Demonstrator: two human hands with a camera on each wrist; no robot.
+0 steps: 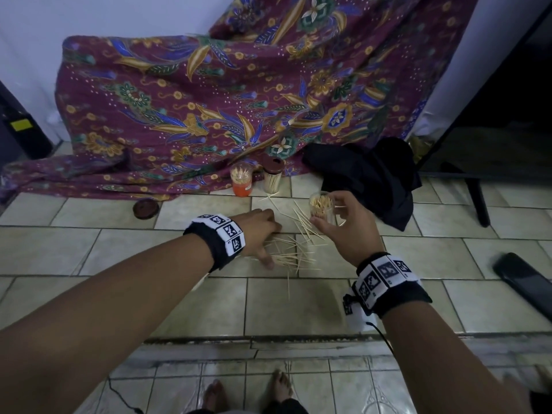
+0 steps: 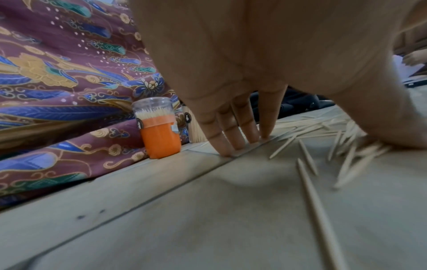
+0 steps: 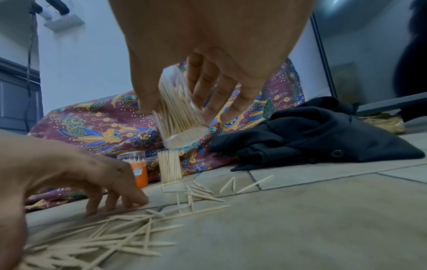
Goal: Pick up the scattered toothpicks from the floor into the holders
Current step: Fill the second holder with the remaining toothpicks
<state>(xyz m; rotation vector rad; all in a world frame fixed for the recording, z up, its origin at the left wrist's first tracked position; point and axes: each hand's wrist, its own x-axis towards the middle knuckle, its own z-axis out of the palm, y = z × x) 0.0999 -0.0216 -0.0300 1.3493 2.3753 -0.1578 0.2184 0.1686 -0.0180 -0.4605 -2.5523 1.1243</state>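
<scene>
Several loose toothpicks (image 1: 294, 249) (image 3: 115, 237) lie scattered on the tiled floor between my hands. My left hand (image 1: 267, 243) is down on the floor, its fingers (image 2: 231, 131) spread with the tips on the tile and the thumb lying on the toothpicks (image 2: 346, 146); it holds nothing that I can see. My right hand (image 1: 328, 215) grips a clear holder (image 1: 320, 206) (image 3: 180, 113) full of toothpicks, lifted and tilted just above the floor. An orange-bottomed holder (image 1: 241, 182) (image 2: 159, 135) and a clear holder with a brown lid (image 1: 272, 180) (image 3: 169, 168) stand behind.
A patterned maroon cloth (image 1: 209, 100) drapes over something at the back. To the right lies a black garment (image 1: 373, 177). A loose brown lid (image 1: 145, 209) rests at the left, a dark flat object (image 1: 522, 279) at the right. A step edge (image 1: 254, 342) runs before my bare feet (image 1: 248, 392).
</scene>
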